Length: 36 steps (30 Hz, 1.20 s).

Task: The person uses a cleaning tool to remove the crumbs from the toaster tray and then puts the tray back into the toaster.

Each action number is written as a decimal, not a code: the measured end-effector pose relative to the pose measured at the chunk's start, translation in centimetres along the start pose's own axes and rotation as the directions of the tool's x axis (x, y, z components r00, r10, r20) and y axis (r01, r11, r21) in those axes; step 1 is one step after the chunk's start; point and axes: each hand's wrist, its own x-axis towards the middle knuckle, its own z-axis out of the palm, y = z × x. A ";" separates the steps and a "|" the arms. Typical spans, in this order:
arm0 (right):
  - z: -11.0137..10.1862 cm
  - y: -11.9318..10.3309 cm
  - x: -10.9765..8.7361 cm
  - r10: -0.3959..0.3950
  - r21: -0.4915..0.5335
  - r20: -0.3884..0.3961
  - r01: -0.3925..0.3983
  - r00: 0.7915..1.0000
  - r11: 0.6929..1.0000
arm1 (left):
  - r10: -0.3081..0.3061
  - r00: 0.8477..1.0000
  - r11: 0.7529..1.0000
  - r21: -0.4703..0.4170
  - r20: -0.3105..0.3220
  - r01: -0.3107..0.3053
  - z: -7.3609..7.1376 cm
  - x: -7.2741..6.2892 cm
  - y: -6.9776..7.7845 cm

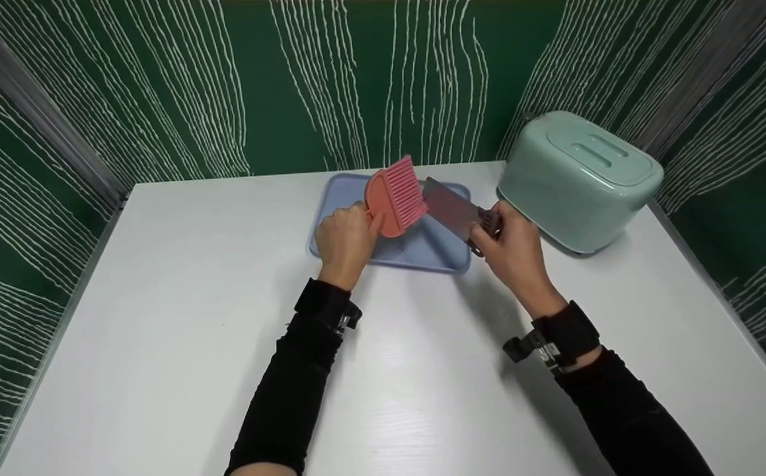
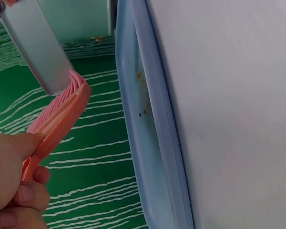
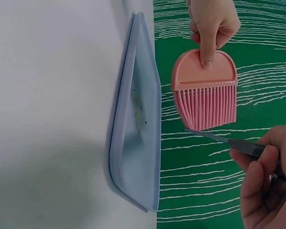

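My left hand grips the short handle of a coral brush with pink bristles, its thumb laid on the brush body. The right hand holds the dark handle of a flat metal scraper with a rectangular blade. In the right wrist view, the bristle tips meet the far end of the thin blade. Both tools are held above a light blue tray on the table. Small yellowish and dark crumbs lie in the tray.
A mint-green toaster stands right of the tray, close to the right hand. The white table ends at a green wall with white wavy lines; similar panels rise at both sides.
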 end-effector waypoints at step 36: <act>0.7 -0.1 -0.6 -0.128 -0.142 -0.049 0.120 0.991 0.983 | -0.075 0.996 0.997 0.004 -0.051 0.075 -0.6 0.3 -0.1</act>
